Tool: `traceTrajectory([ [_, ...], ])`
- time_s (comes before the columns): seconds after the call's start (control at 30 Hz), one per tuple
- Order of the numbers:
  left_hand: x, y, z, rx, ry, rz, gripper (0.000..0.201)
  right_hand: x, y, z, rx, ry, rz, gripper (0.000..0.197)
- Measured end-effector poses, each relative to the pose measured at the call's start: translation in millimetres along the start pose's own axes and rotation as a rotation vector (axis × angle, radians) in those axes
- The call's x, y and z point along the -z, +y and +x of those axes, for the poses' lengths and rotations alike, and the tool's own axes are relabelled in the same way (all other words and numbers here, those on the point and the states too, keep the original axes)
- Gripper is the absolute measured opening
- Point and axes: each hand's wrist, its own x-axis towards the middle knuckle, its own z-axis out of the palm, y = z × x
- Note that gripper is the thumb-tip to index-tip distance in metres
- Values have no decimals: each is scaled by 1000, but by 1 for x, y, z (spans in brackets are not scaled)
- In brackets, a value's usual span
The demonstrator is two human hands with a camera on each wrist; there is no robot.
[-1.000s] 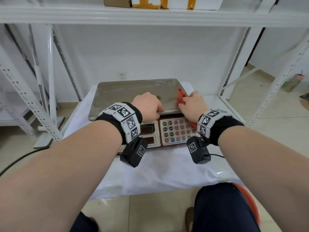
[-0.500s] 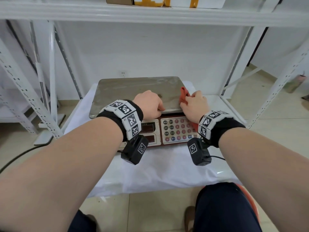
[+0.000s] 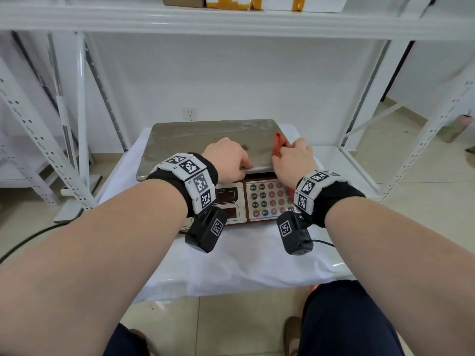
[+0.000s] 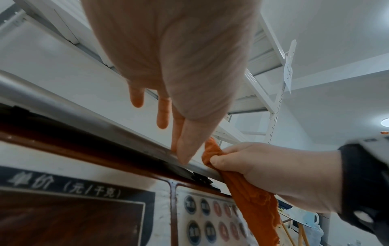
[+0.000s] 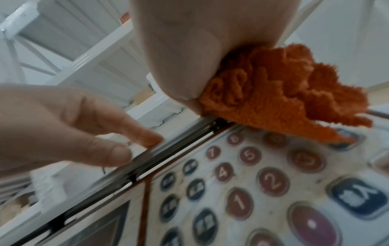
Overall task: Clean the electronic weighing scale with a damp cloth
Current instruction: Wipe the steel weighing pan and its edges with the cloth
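So the scale point(image 3: 218, 176) sits on a white sheet point(image 3: 244, 258) spread over the low shelf of a white metal rack point(image 3: 231, 19), with its steel pan point(image 3: 195, 140) at the back and the keypad point(image 3: 268, 201) facing the person. The right hand point(image 3: 293, 160) has the orange cloth point(image 3: 279, 146) bunched up in its fingers and thumb, right at the front right corner of the pan. In the left wrist view you can see the cloth point(image 4: 248, 191) draped over the pan's front lip and hanging down past the edge of the keypad point(image 4: 212, 221). The left hand point(image 3: 226, 158) is just beside it, resting on the front edge of the pan, fingers mostly straight and relaxed, thumb tip point(image 4: 185, 156) pressed against the rim, not gripping anything. The pan looks dull and streaky. A dark cable point(image 3: 23, 242) trails along the floor on the left, and some cardboard boxes point(image 3: 231, 2) sit on the upper shelf.
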Motion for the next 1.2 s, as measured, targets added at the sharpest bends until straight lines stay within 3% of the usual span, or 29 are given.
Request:
traceTrajectory([
  [0.1, 0, -1, -2, 14, -14, 0, 33, 2, 10, 8, -145, 8, -77, 38],
  [0.17, -1, -1, 0, 17, -21, -7, 33, -5, 4, 10, -166, -11, -2, 36],
  [0.4, 3, 0, 1, 22, -30, -23, 32, 0, -10, -3, 12, -77, 34, 37],
  [0.6, 3, -1, -2, 17, -51, -21, 35, -3, 4, 14, -214, -25, 20, 38],
  [0.67, 3, -1, -1, 20, -50, -26, 35, -3, -3, 12, -178, -58, 32, 35],
  [0.77, 6, -1, 0, 12, -49, -32, 34, -4, -13, 8, 3, -125, 48, 26],
  [0.83, 7, -1, 0, 4, -56, -36, 34, -4, -11, 9, 62, -137, 27, 29],
  [1.03, 8, 0, -2, -5, -53, -59, 32, -4, 4, 18, -196, -93, -24, 38],
  [1.2, 7, -1, 0, -3, -44, -81, 28, -5, -4, 11, -104, -67, -55, 35],
])
